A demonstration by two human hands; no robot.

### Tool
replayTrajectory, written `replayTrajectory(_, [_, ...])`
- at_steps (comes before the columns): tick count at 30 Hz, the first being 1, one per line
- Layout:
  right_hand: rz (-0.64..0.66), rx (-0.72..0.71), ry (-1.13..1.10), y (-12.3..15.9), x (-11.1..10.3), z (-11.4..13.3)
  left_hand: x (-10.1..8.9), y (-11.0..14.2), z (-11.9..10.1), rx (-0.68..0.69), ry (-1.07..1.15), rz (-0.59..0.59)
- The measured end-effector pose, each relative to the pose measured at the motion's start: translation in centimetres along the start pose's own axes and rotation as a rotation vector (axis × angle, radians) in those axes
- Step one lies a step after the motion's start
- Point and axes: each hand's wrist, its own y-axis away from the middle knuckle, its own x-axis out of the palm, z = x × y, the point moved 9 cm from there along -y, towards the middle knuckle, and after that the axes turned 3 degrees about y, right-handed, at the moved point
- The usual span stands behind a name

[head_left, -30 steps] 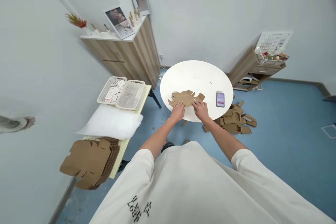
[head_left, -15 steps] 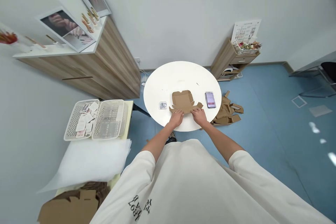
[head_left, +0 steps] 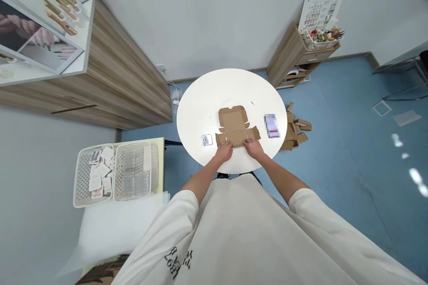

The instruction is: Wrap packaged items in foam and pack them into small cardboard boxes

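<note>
A brown cardboard box, unfolded with its flaps spread, lies on the round white table. My left hand holds its near edge at the left, fingers curled over the cardboard. At the right end of that same edge, my right hand grips it too. The near panel is partly hidden by my fingers. Left of the box sits a small clear case with something dark and silvery in it. A phone with a purple, blurred screen lies to the right.
White baskets with cards and clear cases stand on a side table at left, beside white sheets. Folded cardboard boxes are heaped right of the table. A wooden cabinet and a small shelf stand by the wall.
The near panel and its side flaps now lie flatter and more spread out. Both hands keep hold of the near edge. My view has shifted slightly.
</note>
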Motion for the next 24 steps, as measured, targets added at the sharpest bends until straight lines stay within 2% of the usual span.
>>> replayTrajectory(3, [0.043, -0.051, -0.012, -0.9, 1.2, -0.5, 0.8, -0.6, 0.5, -0.039, 0.001, 0.042])
replayTrajectory(9, [0.088, -0.083, -0.062, -1.4, 2.6, -1.8, 1.2, -1.2, 0.7, -0.109, -0.009, 0.034])
replayTrajectory(15, [0.117, -0.107, -0.101, -2.0, 2.1, -2.5, 0.9, -2.0, 0.1, -0.155, -0.037, 0.019])
replayTrajectory(19, [0.155, -0.106, -0.090, -2.9, 1.5, -2.7, 0.3, -3.9, -1.0, -0.120, -0.024, 0.006])
replayTrajectory(24, [0.212, -0.098, -0.099, -3.6, 1.2, -2.8, -0.2, -6.4, -1.0, -0.124, 0.015, 0.115])
